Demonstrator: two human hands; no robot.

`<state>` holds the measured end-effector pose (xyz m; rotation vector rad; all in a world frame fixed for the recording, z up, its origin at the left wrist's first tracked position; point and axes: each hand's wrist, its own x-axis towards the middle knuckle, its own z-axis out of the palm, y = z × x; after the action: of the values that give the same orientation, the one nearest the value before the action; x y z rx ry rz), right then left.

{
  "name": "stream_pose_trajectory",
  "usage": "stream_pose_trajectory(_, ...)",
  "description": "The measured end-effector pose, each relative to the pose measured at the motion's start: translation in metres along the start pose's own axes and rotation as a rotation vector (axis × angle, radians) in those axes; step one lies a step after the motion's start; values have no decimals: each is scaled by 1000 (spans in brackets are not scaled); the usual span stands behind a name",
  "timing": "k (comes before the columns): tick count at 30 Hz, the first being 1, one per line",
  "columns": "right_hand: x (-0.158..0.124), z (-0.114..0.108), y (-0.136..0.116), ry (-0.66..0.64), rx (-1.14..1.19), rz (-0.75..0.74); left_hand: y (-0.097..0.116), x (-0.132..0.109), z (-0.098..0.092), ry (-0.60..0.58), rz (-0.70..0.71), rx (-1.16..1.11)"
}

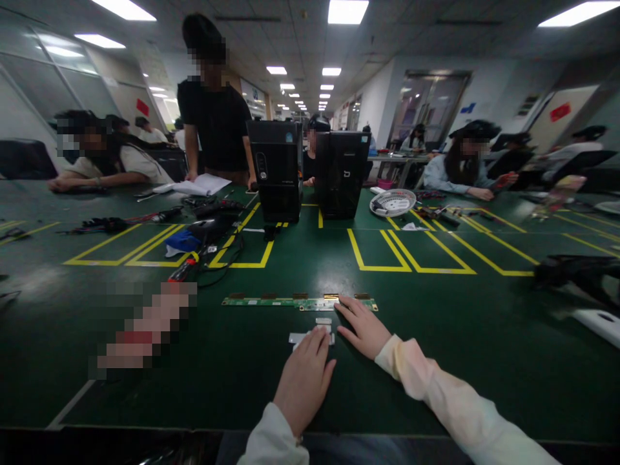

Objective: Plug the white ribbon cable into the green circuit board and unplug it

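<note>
A long, narrow green circuit board (278, 302) with brownish-gold tabs along its far edge lies flat on the green table. My right hand (364, 329) rests beside its right half, fingers apart, with the index fingertip at the board's near edge. Nearer to me, my left hand (304, 378) lies palm down with its fingers stretched forward over some small whitish flat pieces (296, 337). Those fingers partly hide the pieces, so I cannot tell how many there are. One small light strip (323, 321) sits between these pieces and the board.
Two black computer towers (281, 177) stand ahead. Left lie cables and a tool with a red-and-black handle (181, 268); a pixelated patch covers the area below it. A round white basket (392, 203) holds parts. Yellow tape (382, 268) marks the table. People sit or stand around it.
</note>
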<state>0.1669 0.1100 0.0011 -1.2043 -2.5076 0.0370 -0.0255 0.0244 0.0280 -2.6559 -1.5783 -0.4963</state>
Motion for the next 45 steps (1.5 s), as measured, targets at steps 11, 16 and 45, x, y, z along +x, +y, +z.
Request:
stream_pose_trajectory(11,-6,-2,-4,11,12,11,1,8,10,28,28,2)
stream_pose_trajectory(16,-5,-1,-3,6,7,6,1,9,12,21,8,-14)
stream_pose_trajectory(45,-6,-1,0,-20,23,-12,-15,15,9,-21,78,-78)
